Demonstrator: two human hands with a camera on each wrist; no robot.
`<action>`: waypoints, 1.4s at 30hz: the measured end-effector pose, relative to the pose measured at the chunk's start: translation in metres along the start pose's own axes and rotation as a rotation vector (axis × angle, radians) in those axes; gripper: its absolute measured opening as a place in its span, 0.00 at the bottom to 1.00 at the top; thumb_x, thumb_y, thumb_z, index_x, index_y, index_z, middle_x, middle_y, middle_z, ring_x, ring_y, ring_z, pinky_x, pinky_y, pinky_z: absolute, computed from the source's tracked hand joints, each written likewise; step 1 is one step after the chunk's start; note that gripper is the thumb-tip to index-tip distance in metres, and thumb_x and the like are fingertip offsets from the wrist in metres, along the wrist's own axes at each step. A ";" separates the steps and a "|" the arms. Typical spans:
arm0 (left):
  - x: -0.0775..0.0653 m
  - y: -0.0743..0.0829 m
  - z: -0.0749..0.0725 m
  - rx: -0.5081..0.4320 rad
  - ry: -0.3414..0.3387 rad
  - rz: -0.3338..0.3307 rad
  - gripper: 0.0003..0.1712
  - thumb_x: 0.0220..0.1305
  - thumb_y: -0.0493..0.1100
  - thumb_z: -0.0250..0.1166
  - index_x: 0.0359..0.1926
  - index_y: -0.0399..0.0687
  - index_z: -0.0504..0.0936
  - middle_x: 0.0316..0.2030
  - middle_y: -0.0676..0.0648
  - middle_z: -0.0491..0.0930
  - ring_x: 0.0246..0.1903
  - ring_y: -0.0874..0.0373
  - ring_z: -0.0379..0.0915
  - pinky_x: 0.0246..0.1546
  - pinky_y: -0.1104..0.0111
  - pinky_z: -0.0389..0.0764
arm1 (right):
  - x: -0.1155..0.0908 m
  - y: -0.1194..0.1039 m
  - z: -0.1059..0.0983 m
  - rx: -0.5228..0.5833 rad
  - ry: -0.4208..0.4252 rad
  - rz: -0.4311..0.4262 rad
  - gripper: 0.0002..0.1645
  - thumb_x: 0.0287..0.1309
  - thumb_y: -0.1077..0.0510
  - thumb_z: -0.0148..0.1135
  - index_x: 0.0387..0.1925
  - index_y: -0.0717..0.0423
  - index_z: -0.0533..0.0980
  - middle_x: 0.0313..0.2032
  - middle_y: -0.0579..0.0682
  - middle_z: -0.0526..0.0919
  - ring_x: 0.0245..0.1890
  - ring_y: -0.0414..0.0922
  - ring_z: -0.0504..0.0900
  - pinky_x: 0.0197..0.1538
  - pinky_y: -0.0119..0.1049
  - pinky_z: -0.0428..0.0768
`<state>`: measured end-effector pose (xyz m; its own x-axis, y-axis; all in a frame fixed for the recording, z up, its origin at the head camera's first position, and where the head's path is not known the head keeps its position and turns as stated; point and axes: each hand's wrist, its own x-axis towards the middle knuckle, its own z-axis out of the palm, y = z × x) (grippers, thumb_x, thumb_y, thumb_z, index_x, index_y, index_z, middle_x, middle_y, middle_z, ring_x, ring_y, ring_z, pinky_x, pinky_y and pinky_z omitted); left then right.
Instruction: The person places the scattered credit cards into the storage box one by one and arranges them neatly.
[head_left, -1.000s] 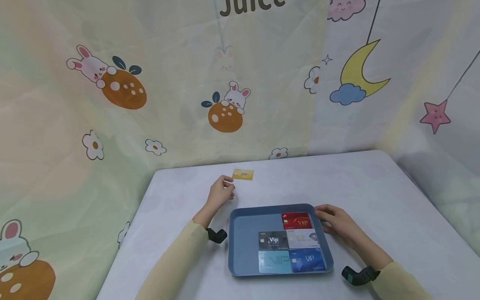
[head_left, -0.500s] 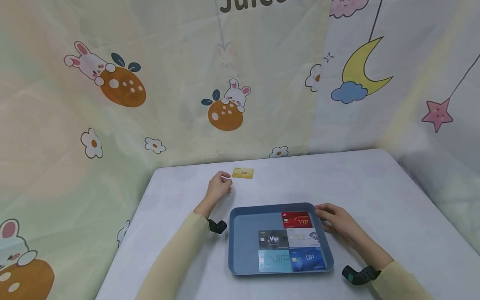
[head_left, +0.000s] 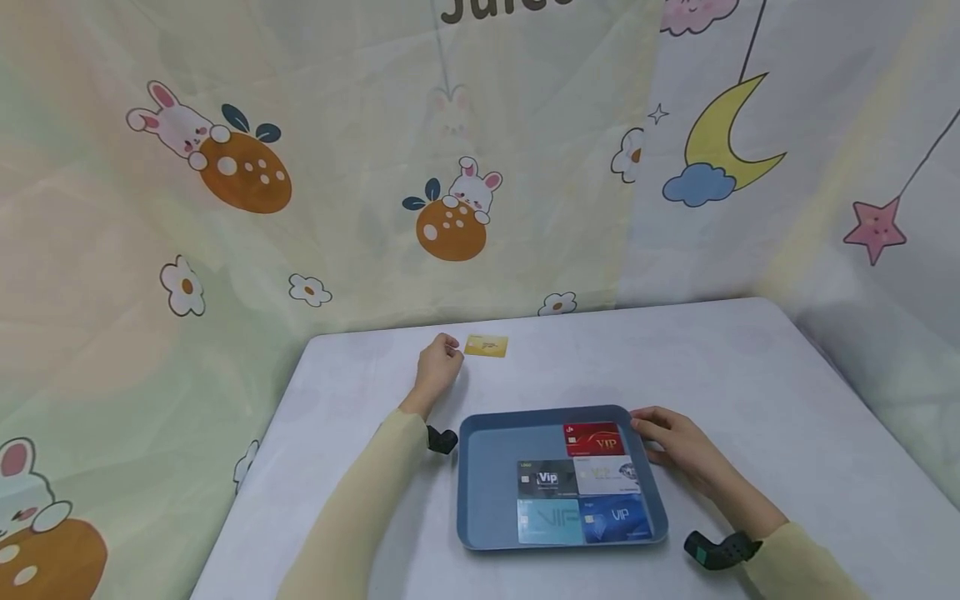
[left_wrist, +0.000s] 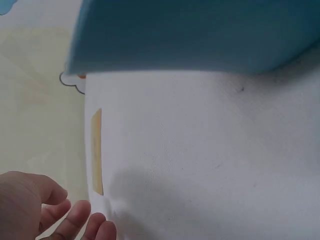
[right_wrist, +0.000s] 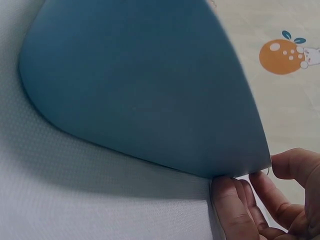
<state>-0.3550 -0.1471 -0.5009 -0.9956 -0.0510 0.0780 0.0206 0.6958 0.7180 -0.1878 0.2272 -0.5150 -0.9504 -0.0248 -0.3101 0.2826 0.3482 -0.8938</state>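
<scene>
In the head view a gold card (head_left: 486,346) lies flat near the table's back edge. My left hand (head_left: 439,365) is just left of it, fingers loosely bent and holding nothing; the left wrist view shows its fingertips close to the near end of the card (left_wrist: 97,152). A blue rectangular tray (head_left: 487,479) lies nearer to me. Its right side bears several VIP cards: red (head_left: 594,439), dark grey (head_left: 547,479), white (head_left: 606,475), pale teal (head_left: 549,522) and blue (head_left: 617,518). My right hand (head_left: 673,442) grips the tray's upper right rim, fingers bent against its outer wall.
The white table (head_left: 360,375) reaches back to a cloth backdrop (head_left: 337,167) printed with rabbits, flowers and a moon. Each wrist carries a black device; the left one (head_left: 442,440) is beside the tray's upper left corner.
My left hand has drifted slightly left, then further toward the back of the table, and its fingers have turned beside the gold card. The right hand, tray and cards stay put.
</scene>
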 end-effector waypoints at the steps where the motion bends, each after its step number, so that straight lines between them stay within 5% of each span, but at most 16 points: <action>1: 0.001 0.000 0.000 0.010 0.000 0.011 0.12 0.67 0.36 0.58 0.50 0.39 0.79 0.43 0.40 0.85 0.41 0.49 0.80 0.45 0.59 0.81 | 0.000 0.000 0.000 0.001 -0.001 0.001 0.33 0.75 0.47 0.57 0.67 0.68 0.68 0.65 0.69 0.74 0.58 0.55 0.79 0.53 0.37 0.87; 13: 0.017 -0.001 0.005 0.209 -0.103 0.131 0.28 0.73 0.38 0.58 0.72 0.44 0.72 0.69 0.42 0.75 0.69 0.39 0.66 0.72 0.50 0.68 | 0.000 0.001 0.000 -0.006 0.005 0.007 0.34 0.75 0.46 0.58 0.67 0.68 0.68 0.65 0.69 0.74 0.58 0.55 0.79 0.53 0.37 0.87; 22: 0.022 -0.009 0.011 0.718 -0.224 0.318 0.32 0.76 0.44 0.55 0.78 0.52 0.64 0.81 0.48 0.56 0.79 0.42 0.48 0.68 0.42 0.68 | 0.000 0.000 0.001 0.002 0.010 0.010 0.34 0.75 0.47 0.58 0.67 0.68 0.68 0.64 0.69 0.74 0.57 0.55 0.79 0.52 0.36 0.87; 34: 0.018 -0.006 0.003 0.761 -0.223 0.327 0.21 0.76 0.46 0.57 0.66 0.52 0.80 0.81 0.43 0.53 0.80 0.41 0.44 0.67 0.42 0.68 | 0.001 0.000 0.001 0.007 0.009 0.006 0.34 0.75 0.46 0.58 0.68 0.68 0.68 0.65 0.69 0.73 0.57 0.54 0.79 0.52 0.35 0.87; 39: 0.016 -0.005 0.000 0.692 -0.219 0.313 0.14 0.74 0.49 0.62 0.53 0.47 0.84 0.77 0.42 0.63 0.78 0.41 0.51 0.67 0.42 0.69 | 0.000 0.001 0.000 0.010 0.008 0.007 0.34 0.75 0.46 0.58 0.68 0.68 0.67 0.65 0.69 0.73 0.58 0.55 0.79 0.52 0.36 0.87; 42: 0.016 -0.005 0.000 0.636 -0.228 0.289 0.13 0.72 0.50 0.66 0.47 0.46 0.83 0.66 0.42 0.77 0.71 0.41 0.63 0.65 0.44 0.71 | 0.000 0.001 0.001 0.008 0.007 0.007 0.34 0.75 0.46 0.58 0.68 0.68 0.68 0.66 0.69 0.73 0.58 0.56 0.78 0.52 0.36 0.87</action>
<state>-0.3714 -0.1512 -0.5037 -0.9542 0.2992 0.0082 0.2972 0.9438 0.1446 -0.1874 0.2265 -0.5162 -0.9493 -0.0161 -0.3139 0.2898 0.3412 -0.8942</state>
